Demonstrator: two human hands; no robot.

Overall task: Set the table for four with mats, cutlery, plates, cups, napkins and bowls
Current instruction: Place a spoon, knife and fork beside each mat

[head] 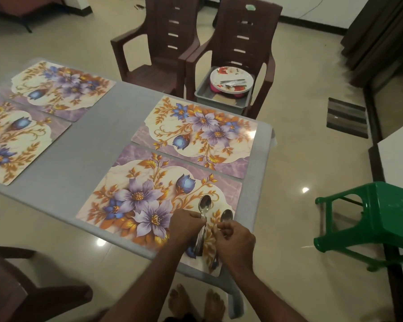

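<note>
Your left hand (186,225) grips a bundle of spoons (201,228) over the near floral mat (135,201); your right hand (234,235) pinches one spoon (226,216) out. Risk: loosen the bundle while separating and spoons slide off the bench (79,163) edge just beside you.

Handles of spoons (205,204) hidden under left hand (186,226) and right hand (236,240); count in bundle unclear. Near-left mat (16,140) cut by left edge. Cutlery on plates (230,79) too small to identify. Tray (219,98) contents mostly hidden.
</note>
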